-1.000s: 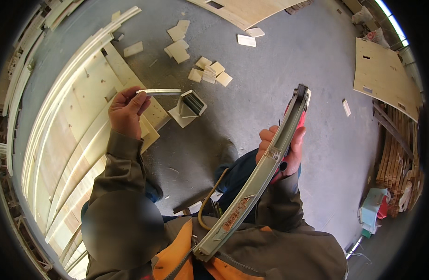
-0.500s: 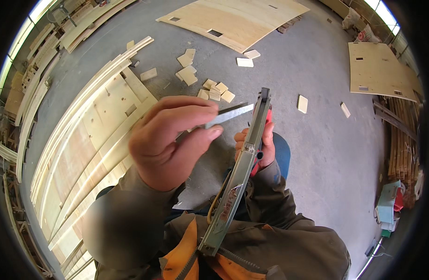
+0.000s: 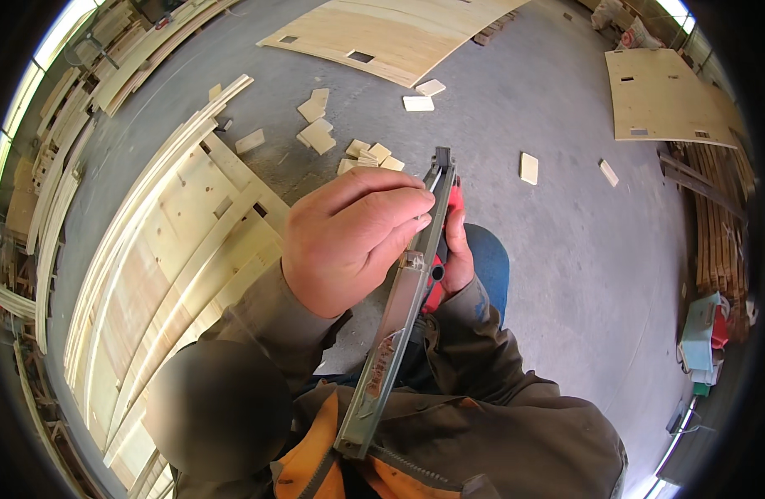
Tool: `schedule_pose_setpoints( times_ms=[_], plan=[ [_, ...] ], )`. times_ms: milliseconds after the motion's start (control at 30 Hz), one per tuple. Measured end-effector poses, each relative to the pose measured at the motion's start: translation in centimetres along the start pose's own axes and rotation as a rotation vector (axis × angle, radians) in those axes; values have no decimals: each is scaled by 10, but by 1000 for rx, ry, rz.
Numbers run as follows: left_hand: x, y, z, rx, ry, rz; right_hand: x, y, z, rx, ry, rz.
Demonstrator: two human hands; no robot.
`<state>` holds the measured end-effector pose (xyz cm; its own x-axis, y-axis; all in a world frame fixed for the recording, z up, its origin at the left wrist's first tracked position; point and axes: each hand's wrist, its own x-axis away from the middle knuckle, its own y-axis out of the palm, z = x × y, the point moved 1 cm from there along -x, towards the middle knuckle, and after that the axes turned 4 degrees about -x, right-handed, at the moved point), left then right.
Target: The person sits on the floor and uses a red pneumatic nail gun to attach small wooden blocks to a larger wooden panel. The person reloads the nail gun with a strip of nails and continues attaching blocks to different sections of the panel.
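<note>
My right hand (image 3: pixel 458 258) grips a red nail gun (image 3: pixel 455 198), held upside down in front of my body. Its long grey metal magazine (image 3: pixel 384 353) faces up and runs toward my chest, with a worn label near the lower end. At the far end of the channel, my left hand (image 3: pixel 341 237) is closed, fingertips pinched over the magazine. Between them is a thin silvery strip of fasteners (image 3: pixel 436 180), mostly hidden by the fingers and lying along the channel. I cannot tell whether the strip is fully seated.
Wooden boards and a panel (image 3: pixel 162 274) lie at the left. Small wood blocks (image 3: pixel 318 135) are scattered ahead on the grey floor, with a large plywood sheet (image 3: pixel 382 33) beyond. Another sheet (image 3: pixel 661 96) rests over stacked timber (image 3: pixel 711 233) at right, near a light-blue container (image 3: pixel 700 333).
My left hand has moved right to the magazine, bringing the fastener strip from beside the channel into line with it. The nail gun has shifted slightly left.
</note>
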<state>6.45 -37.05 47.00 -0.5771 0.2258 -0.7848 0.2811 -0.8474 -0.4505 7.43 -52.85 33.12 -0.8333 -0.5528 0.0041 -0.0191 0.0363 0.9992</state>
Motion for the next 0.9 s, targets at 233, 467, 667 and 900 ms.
schedule_pose_setpoints(
  times_ms=[233, 467, 667, 900],
  plan=[
    [0, 10, 2, -35, -7, -42, 0, 10, 1, 135, -63, 179],
    [-7, 16, 3, -38, -15, -98, 1, -10, -10, 48, -59, 15],
    [-2, 16, -2, 48, -30, -211, 2, -9, -13, 30, -97, -1],
    [15, 6, -3, 103, -165, -17, 1, -10, -18, -7, -78, -74]
  ],
)
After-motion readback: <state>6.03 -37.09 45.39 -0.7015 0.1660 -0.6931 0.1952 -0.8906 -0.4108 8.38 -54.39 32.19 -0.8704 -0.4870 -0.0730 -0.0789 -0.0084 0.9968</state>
